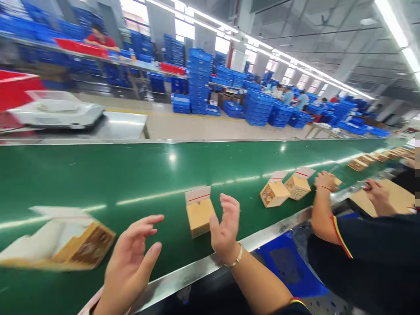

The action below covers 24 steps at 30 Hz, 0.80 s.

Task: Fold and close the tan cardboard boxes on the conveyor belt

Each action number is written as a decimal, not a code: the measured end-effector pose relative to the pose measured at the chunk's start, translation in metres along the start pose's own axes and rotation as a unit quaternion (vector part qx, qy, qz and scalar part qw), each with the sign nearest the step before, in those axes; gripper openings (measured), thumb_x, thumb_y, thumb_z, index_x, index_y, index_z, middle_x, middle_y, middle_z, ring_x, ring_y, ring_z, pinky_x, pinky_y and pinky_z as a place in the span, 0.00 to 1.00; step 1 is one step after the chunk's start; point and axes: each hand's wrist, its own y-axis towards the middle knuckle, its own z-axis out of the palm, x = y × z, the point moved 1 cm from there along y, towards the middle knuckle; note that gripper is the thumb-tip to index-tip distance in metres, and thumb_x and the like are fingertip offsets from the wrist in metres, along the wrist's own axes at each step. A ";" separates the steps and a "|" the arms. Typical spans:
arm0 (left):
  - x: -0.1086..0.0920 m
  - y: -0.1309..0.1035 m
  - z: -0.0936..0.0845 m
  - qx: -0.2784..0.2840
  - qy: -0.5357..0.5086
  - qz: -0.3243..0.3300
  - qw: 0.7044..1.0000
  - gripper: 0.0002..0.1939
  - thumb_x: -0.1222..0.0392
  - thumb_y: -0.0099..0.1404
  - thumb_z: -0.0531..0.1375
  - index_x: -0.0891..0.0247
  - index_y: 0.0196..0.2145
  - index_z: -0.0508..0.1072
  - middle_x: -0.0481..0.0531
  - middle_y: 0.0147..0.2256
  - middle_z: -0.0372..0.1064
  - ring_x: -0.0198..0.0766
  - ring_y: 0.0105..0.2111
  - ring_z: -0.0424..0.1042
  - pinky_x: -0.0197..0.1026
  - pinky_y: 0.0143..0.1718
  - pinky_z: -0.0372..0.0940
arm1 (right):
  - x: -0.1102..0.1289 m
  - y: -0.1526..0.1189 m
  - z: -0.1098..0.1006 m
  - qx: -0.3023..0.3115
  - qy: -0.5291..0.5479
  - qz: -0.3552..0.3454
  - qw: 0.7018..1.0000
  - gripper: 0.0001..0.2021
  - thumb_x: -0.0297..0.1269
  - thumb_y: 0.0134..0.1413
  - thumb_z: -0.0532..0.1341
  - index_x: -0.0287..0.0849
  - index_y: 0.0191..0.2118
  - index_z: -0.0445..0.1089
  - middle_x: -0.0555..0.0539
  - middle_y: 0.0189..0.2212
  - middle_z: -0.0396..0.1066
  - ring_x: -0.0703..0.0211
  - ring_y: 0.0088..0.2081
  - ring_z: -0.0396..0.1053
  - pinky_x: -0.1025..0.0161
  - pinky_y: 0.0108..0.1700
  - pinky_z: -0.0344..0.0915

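Note:
My left hand (pixel 133 253) is open above the near side of the green conveyor belt (pixel 138 175), fingers and thumb apart, holding nothing. To its left lies an open carton (pixel 77 245), blurred, with a brown printed side and white flaps raised. My right hand (pixel 226 227) is open too, palm turned inward, a bracelet on the wrist. Its thumb overlaps the right edge of a small tan carton (pixel 200 216), whose white lid flap with a red line stands up; I cannot tell whether they touch. This carton sits between my two hands.
Two more cartons (pixel 274 192) stand to the right, flaps raised. Beyond them a co-worker's hand (pixel 326 181) is on a carton, the other over cardboard (pixel 390 197). Several cartons (pixel 357 164) line the belt further on. A metal rail (pixel 183 280) edges the belt; a white scale (pixel 57 111) stands across it.

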 end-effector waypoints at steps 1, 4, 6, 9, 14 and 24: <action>-0.003 -0.005 -0.014 -0.086 0.023 0.119 0.989 0.15 0.49 0.54 0.63 0.57 0.34 0.65 0.54 0.38 0.71 0.46 0.39 0.73 0.48 0.36 0.69 | 0.007 -0.004 -0.001 0.020 0.015 -0.050 0.998 0.15 0.32 0.57 0.55 0.47 0.50 0.57 0.41 0.50 0.58 0.49 0.54 0.60 0.44 0.56 0.61; -0.005 -0.017 -0.055 -0.337 0.143 0.348 0.863 0.20 0.44 0.52 0.63 0.56 0.35 0.62 0.50 0.35 0.66 0.43 0.33 0.71 0.44 0.28 0.66 | 0.018 -0.007 0.004 0.183 0.080 -0.109 0.974 0.18 0.31 0.56 0.56 0.47 0.53 0.57 0.41 0.49 0.60 0.48 0.52 0.62 0.46 0.53 0.65; 0.002 -0.018 -0.076 -0.367 0.217 0.297 0.854 0.23 0.43 0.54 0.62 0.57 0.43 0.63 0.55 0.43 0.67 0.46 0.41 0.71 0.43 0.29 0.66 | 0.012 -0.004 0.017 0.303 0.114 -0.114 0.939 0.20 0.31 0.57 0.57 0.46 0.55 0.57 0.41 0.49 0.62 0.49 0.52 0.64 0.49 0.53 0.66; 0.020 -0.012 -0.090 -0.253 0.254 0.131 0.924 0.28 0.45 0.63 0.57 0.60 0.56 0.61 0.63 0.55 0.63 0.50 0.54 0.66 0.45 0.40 0.67 | -0.011 0.004 0.054 0.389 0.130 -0.118 0.904 0.24 0.32 0.59 0.56 0.47 0.61 0.53 0.39 0.56 0.60 0.49 0.58 0.60 0.47 0.58 0.62; 0.060 0.012 -0.077 -0.039 0.222 0.111 0.968 0.28 0.47 0.67 0.54 0.59 0.61 0.58 0.63 0.62 0.56 0.51 0.61 0.59 0.53 0.58 0.60 | -0.047 0.010 0.119 0.431 0.096 -0.192 0.876 0.31 0.41 0.62 0.56 0.45 0.67 0.45 0.38 0.63 0.52 0.44 0.66 0.45 0.40 0.63 0.53; 0.087 0.036 -0.071 0.039 0.040 0.060 0.997 0.26 0.51 0.66 0.58 0.59 0.59 0.61 0.61 0.50 0.69 0.48 0.51 0.69 0.52 0.53 0.62 | -0.047 -0.002 0.138 0.351 0.011 -0.257 0.901 0.10 0.41 0.62 0.57 0.44 0.43 0.73 0.41 0.49 0.69 0.45 0.49 0.66 0.45 0.52 0.61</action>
